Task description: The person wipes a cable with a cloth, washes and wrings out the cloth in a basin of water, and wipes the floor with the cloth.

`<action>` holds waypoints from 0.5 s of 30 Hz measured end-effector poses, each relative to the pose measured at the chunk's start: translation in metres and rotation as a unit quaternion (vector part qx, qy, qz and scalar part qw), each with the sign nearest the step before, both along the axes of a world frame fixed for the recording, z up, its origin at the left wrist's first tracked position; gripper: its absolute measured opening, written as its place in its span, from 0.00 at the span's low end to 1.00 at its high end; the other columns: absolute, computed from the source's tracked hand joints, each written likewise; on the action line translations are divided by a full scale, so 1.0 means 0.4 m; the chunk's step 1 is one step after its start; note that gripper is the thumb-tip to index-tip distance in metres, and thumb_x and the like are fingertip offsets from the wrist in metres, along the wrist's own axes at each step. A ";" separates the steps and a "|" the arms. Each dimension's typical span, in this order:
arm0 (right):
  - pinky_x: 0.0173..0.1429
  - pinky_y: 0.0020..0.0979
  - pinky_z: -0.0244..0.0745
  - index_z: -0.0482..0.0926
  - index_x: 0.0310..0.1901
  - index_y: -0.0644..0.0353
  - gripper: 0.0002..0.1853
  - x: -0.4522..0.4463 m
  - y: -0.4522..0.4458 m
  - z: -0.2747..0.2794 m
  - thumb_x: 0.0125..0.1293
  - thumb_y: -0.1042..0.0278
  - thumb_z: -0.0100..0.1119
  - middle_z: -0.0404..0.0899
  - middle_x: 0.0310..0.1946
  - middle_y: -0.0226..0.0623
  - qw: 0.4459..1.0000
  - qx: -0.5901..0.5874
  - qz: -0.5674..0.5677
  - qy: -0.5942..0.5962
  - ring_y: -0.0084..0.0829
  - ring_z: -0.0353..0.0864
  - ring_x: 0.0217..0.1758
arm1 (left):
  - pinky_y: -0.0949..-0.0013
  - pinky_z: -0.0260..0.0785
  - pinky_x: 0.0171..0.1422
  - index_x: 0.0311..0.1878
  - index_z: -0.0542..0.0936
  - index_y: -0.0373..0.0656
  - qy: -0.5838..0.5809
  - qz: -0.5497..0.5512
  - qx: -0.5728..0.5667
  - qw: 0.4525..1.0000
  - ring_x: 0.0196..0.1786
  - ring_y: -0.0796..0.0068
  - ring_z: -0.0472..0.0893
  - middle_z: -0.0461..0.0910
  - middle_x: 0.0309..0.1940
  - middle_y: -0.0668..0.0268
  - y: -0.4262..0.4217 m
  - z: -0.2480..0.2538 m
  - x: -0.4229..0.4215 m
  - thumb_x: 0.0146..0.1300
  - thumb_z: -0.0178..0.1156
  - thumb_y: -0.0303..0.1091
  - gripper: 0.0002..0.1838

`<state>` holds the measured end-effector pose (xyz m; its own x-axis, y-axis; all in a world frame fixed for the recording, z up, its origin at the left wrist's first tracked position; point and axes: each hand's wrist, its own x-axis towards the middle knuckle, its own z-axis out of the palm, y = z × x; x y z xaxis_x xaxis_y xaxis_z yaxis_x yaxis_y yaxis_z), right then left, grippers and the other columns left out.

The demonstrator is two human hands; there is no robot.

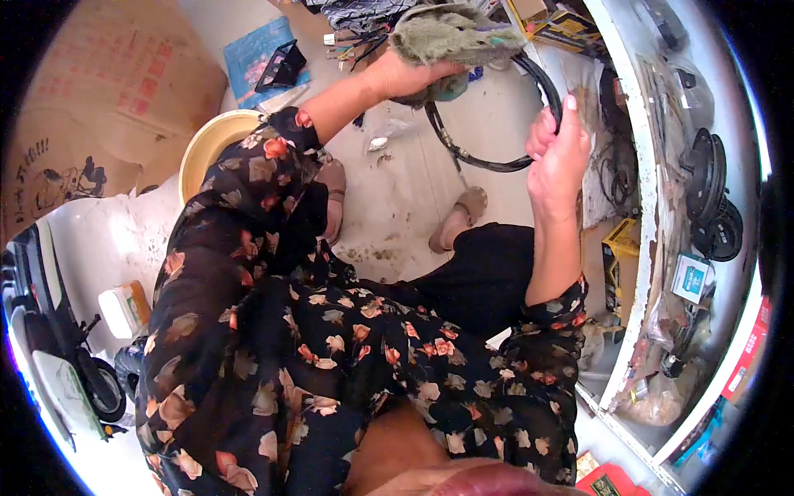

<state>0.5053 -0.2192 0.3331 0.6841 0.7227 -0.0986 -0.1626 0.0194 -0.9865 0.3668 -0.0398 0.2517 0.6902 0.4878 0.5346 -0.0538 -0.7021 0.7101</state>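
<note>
A loop of black cable (542,83) hangs in front of me, with what look like fittings along its lower left part. My right hand (561,161) is closed around the loop's right side, thumb pointing up. A fuzzy grey-green cloth (451,35) is bunched in my left hand (409,76), and its folds cover most of the fingers. The cable's upper ends run up to this cloth; whether the left hand grips the cable through it is hidden.
A yellow basin (217,136) and a large cardboard box (116,99) stand to the left. On the floor lie a blue sheet (260,54) and scattered tools. White shelving (641,207) with black parts (715,198) and small boxes runs along the right. A scooter (62,331) is at far left.
</note>
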 end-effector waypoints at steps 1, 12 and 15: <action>0.17 0.21 0.46 0.66 0.22 0.56 0.22 0.008 -0.005 0.003 0.71 0.51 0.44 0.58 0.13 0.21 1.000 0.010 -0.009 0.014 0.15 0.53 0.13 | 0.69 0.66 0.59 0.56 0.74 0.42 -0.009 -0.018 -0.126 0.992 0.50 0.70 0.77 0.78 0.48 0.62 -0.009 0.000 -0.006 0.59 0.62 0.46 0.25; 0.28 0.24 0.62 0.72 0.31 0.58 0.18 0.114 0.035 0.000 0.71 0.54 0.39 0.66 0.19 0.27 0.991 0.126 0.042 -0.020 0.22 0.64 0.21 | 0.71 0.72 0.49 0.48 0.78 0.39 -0.052 -0.034 -0.521 0.851 0.42 0.76 0.78 0.80 0.42 0.66 -0.039 0.043 -0.051 0.59 0.64 0.41 0.19; 0.40 0.25 0.69 0.76 0.45 0.64 0.20 0.135 0.032 0.001 0.69 0.53 0.47 0.77 0.31 0.31 0.959 0.045 0.061 -0.272 0.25 0.74 0.33 | 0.71 0.71 0.53 0.51 0.76 0.38 -0.047 0.002 -0.349 0.936 0.46 0.76 0.77 0.80 0.46 0.65 -0.027 0.065 -0.063 0.57 0.66 0.36 0.21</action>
<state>0.5594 -0.2064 0.3336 0.5265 0.7894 0.3158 0.3685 0.1229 -0.9215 0.3418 -0.0505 0.2778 0.6541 0.7428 0.1432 -0.1372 -0.0696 0.9881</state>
